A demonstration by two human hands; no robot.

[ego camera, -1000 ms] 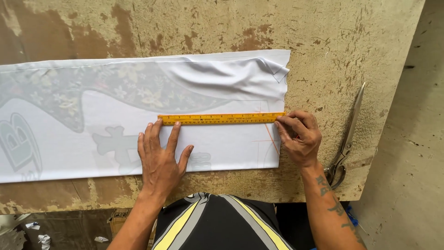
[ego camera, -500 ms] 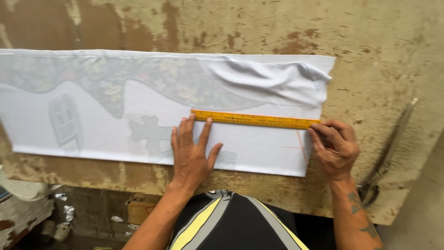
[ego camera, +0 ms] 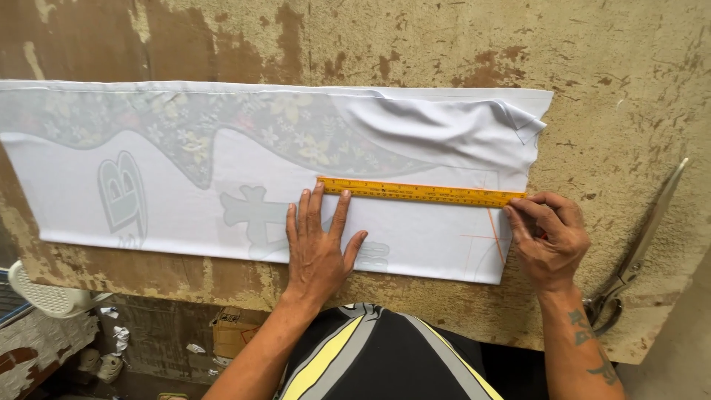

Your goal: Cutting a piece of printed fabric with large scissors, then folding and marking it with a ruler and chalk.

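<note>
A long white fabric piece (ego camera: 185, 215) with faint floral and letter prints lies flat on a worn wooden table (ego camera: 415, 52). On its right part rests a yellow ruler (ego camera: 422, 192). My left hand (ego camera: 318, 248) lies flat, fingers spread, pressing the fabric and touching the ruler's left end. My right hand (ego camera: 548, 237) sits at the ruler's right end with fingers curled, apparently around a small red marking tool that is mostly hidden. Thin red lines (ego camera: 492, 237) are drawn on the fabric near that hand.
Large metal scissors (ego camera: 637, 255) lie on the table to the right of my right hand. The table's front edge runs just below the fabric. Under it at the lower left are a white plastic object (ego camera: 44, 292), a cardboard box (ego camera: 233, 333) and scraps.
The view has shifted, so the fabric and hands sit differently in frame. Both hands stay at the ruler's ends on the fabric; no clear movement of the ruler itself.
</note>
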